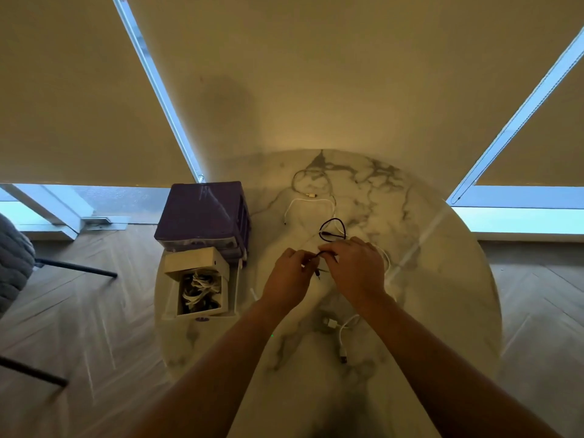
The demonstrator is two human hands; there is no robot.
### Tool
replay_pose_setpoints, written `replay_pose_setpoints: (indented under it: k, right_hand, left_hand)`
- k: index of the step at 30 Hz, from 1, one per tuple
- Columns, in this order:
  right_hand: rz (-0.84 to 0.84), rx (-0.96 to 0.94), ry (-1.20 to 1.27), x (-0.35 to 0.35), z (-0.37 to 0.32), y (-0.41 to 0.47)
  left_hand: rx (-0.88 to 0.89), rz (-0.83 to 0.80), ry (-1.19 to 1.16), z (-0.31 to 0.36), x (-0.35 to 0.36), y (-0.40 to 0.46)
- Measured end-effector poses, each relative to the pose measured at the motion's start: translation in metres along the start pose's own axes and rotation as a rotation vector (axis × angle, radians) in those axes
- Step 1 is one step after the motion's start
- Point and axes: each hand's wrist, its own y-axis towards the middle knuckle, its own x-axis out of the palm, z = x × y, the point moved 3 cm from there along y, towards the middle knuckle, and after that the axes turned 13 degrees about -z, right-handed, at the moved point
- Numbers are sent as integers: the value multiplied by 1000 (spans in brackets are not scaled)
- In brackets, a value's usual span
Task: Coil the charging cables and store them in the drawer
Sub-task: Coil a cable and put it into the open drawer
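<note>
Over the marble worktop [426,279], my left hand [289,279] and right hand [354,267] both pinch the black cable [331,230], its loop lying just beyond my fingers. The open drawer [202,290], left of my hands, holds coiled cables.

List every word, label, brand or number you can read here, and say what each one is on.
None can be read.
Purple mark on the front edge of the open drawer: too small and blurred to read.
Purple drawer unit: no lettering shows.
White cable plugs on the marble table: no markings can be made out.
Black cable held by the left hand and right hand: no print shows.
</note>
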Motion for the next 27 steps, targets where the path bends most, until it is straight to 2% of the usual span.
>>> replay_pose_setpoints:
  k: [7, 11, 14, 18, 21, 24, 27]
  right_hand:
    - [62, -114, 14, -5, -4, 1]
    - [88, -88, 17, -10, -5, -1]
    - [32, -8, 64, -10, 2, -1]
    - [-171, 146, 130, -1, 9, -1]
    - [-345, 247, 252, 15, 11, -6]
    - [-286, 303, 399, 19, 8, -9]
    - [-198, 221, 444, 10, -6, 5]
  left_hand:
    - [-37, -5, 89, 2, -2, 0]
    - [-28, 29, 67, 2, -5, -6]
    - [0, 68, -199, 10, -17, -11]
    - [95, 88, -584, 32, -40, -21]
    - [84, 102, -688, 41, -58, -23]
    - [91, 54, -751, 45, -69, -23]
    - [62, -3, -815, 46, -73, -25]
